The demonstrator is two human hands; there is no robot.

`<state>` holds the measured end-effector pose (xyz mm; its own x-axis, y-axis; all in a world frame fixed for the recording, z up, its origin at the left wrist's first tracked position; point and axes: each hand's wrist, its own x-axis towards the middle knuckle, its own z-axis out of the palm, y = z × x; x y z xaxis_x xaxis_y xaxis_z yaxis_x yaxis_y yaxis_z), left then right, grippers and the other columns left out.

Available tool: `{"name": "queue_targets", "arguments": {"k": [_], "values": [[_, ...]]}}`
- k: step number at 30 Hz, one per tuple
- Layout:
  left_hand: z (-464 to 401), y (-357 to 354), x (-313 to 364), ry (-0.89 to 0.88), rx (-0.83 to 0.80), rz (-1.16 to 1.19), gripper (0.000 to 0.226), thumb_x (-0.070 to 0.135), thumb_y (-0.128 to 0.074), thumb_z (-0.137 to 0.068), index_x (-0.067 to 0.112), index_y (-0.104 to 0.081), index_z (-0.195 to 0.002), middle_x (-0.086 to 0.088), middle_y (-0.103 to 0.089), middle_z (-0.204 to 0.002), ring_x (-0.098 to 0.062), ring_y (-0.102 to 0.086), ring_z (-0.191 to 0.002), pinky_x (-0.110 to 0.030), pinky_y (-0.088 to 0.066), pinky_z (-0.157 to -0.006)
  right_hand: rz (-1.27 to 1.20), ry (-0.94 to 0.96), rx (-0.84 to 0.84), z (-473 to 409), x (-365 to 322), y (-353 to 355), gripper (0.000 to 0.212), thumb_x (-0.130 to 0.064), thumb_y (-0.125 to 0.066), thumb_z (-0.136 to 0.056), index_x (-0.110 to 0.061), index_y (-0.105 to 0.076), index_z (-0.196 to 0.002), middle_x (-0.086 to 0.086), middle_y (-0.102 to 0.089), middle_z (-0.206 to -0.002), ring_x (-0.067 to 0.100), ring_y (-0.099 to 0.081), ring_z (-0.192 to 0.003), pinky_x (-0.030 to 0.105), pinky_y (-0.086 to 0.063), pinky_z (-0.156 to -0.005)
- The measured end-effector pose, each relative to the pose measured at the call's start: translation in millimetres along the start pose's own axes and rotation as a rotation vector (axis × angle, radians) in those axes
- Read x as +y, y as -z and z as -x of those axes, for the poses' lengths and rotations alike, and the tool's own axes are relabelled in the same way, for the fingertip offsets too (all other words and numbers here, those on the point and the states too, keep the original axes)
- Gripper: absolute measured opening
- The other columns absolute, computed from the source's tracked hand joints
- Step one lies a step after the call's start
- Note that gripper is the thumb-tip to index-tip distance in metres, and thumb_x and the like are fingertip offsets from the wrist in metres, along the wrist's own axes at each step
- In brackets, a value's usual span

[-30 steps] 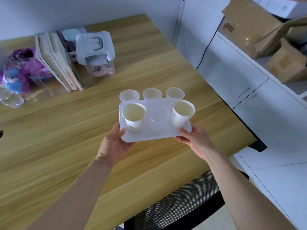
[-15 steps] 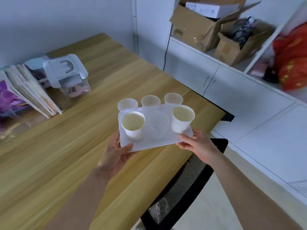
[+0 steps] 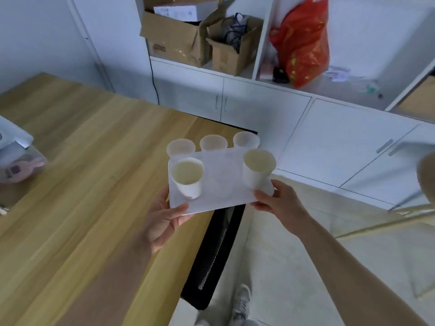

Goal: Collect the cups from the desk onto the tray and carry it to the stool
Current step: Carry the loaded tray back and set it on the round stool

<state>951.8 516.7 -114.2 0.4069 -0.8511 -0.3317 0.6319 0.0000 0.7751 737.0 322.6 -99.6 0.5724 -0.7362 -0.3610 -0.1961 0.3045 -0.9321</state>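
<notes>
Carrying step in hand, by my reading: the white plastic tray point(image 3: 221, 196) was held level in the air over the corner of the wooden desk point(image 3: 77, 184), both hands clamped on its near edge. Left hand point(image 3: 162, 222) gripped the near-left corner, thumb on top and fingers beneath; right hand point(image 3: 280, 203) pinched the near-right corner the same way.

Load: two white paper cups, one at front left point(image 3: 187, 177) and one at front right point(image 3: 257, 169), both upright, their insides a pale yellowish tone. Three frosted, translucent plastic cups point(image 3: 213, 143) stood in a row along the far edge. Possibly a sixth clear cup at centre; too faint to confirm.

Collecting appeared finished, as no cups showed on the visible part of the desk. Stool not certainly in view; a pale rounded shape with thin legs at the right edge point(image 3: 427, 170) might be it, cannot tell.

Next move calls for a turn away from the desk with the tray kept flat; light, tall cups on a smooth tray would likely slide or tip with any tilt. Black mesh chair back point(image 3: 216, 252) stood just below the tray, by the person's shoe point(image 3: 241, 300)
</notes>
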Motion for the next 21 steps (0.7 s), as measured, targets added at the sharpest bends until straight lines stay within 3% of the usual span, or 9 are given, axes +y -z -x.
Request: {"name": "queue_targets", "arguments": {"k": [13, 18, 21], "values": [[-43.9, -126.5, -64.9, 0.181, -0.260, -0.157, 0.067, -0.009, -0.064, -0.077, 0.015, -0.052, -0.139, -0.020, -0.059, -0.137, -0.038, -0.061, -0.121, -0.042, -0.056, -0.092, -0.106, -0.009, 0.324, 75.2, 23.3, 145.6, 0.053, -0.006, -0.075, -0.084, -0.005, -0.051, -0.131, 0.022, -0.071, -0.106, 0.031, -0.076, -0.081, 0.034, -0.061, -0.075], [-50.9, -190.7, -104.1, 0.228, -0.354, -0.205, 0.086, 0.004, -0.085, -0.064, 0.018, -0.050, -0.141, -0.018, -0.060, -0.136, -0.035, -0.061, -0.121, -0.038, -0.058, -0.088, -0.099, -0.003, 0.412, 107.1, 36.8, 214.1, 0.054, -0.007, -0.075, -0.084, -0.003, -0.050, -0.131, 0.018, -0.073, -0.100, 0.027, -0.077, -0.079, 0.033, -0.062, -0.074], [-54.0, -227.2, -132.0, 0.233, -0.367, -0.223, 0.073, -0.009, -0.066, -0.077, 0.016, -0.047, -0.143, -0.020, -0.056, -0.140, -0.035, -0.060, -0.123, -0.038, -0.058, -0.088, -0.106, -0.001, 0.453, 125.1, 41.9, 254.6, 0.056, -0.008, -0.076, -0.083, -0.003, -0.050, -0.132, 0.019, -0.073, -0.101, 0.026, -0.077, -0.078, 0.032, -0.062, -0.072]]}}
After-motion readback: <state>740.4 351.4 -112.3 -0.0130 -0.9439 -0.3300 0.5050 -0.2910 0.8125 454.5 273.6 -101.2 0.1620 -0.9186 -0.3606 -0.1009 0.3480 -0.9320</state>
